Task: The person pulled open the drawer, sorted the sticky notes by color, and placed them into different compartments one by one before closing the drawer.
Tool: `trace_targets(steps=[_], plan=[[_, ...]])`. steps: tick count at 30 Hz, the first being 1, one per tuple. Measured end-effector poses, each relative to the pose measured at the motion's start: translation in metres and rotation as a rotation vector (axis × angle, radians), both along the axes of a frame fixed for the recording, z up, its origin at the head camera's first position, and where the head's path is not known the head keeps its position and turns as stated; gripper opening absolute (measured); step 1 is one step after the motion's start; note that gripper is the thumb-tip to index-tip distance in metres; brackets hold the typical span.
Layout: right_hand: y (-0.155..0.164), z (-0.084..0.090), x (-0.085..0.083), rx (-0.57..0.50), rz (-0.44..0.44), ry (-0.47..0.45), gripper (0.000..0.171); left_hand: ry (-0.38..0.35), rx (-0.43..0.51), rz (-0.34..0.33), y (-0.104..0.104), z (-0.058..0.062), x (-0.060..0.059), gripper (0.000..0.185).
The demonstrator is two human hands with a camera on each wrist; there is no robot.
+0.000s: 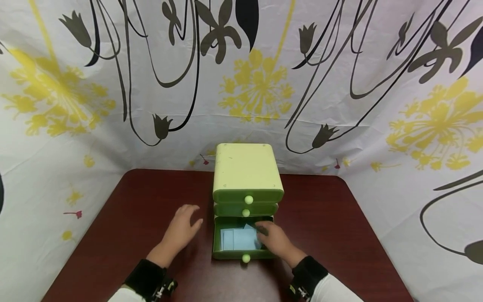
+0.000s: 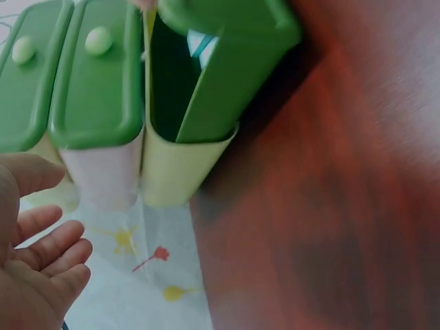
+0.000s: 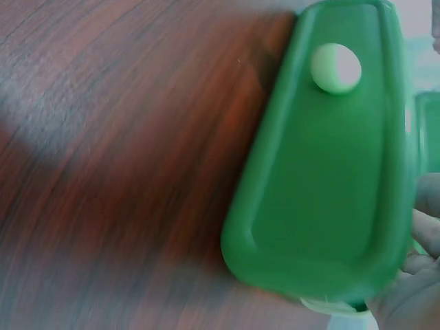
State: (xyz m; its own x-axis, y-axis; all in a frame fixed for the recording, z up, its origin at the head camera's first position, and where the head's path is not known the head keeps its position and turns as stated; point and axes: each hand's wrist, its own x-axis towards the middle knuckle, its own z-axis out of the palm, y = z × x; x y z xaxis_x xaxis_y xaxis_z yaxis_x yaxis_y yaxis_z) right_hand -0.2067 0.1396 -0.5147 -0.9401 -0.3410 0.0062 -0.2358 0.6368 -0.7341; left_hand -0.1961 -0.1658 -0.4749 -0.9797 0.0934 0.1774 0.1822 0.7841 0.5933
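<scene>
We see a dark red table [image 1: 124, 235] hemmed in by a flowered curtain [image 1: 75, 96], and at its middle a pale green cabinet [image 1: 247, 170] of three drawers, its bottom drawer [image 1: 216, 245] pulled out toward us with blue paper [image 1: 241, 239] lying flat inside. Our right hand [image 1: 275, 241] reaches into that open drawer with its fingers down on the paper, though we cannot tell whether it grips a sheet. Our left hand [image 1: 181, 230] hovers just left of the drawer, fingers loosely spread, holding nothing.
</scene>
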Motion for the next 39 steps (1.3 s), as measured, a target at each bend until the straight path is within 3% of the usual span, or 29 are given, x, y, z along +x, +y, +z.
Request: trace_targets(steps=[7,14,27,33,39], plan=[[0.031,0.009,0.005,-0.102,-0.239,0.041,0.032,-0.001,0.079,0.051,-0.007,0.025,-0.033,0.043],[0.067,0.011,0.01,-0.048,-0.384,-0.017,0.043,-0.055,0.181,0.078,-0.008,0.041,-0.06,0.043],[0.095,-0.004,0.033,0.022,-0.385,-0.201,0.04,-0.103,0.317,0.098,0.006,0.07,-0.101,0.048],[0.087,-0.008,0.039,-0.125,-0.39,-0.36,0.035,-0.111,0.347,0.095,0.015,0.078,-0.118,0.05],[0.074,-0.013,0.048,-0.265,-0.294,-0.517,0.035,-0.15,0.35,0.092,0.023,0.085,-0.132,0.06]])
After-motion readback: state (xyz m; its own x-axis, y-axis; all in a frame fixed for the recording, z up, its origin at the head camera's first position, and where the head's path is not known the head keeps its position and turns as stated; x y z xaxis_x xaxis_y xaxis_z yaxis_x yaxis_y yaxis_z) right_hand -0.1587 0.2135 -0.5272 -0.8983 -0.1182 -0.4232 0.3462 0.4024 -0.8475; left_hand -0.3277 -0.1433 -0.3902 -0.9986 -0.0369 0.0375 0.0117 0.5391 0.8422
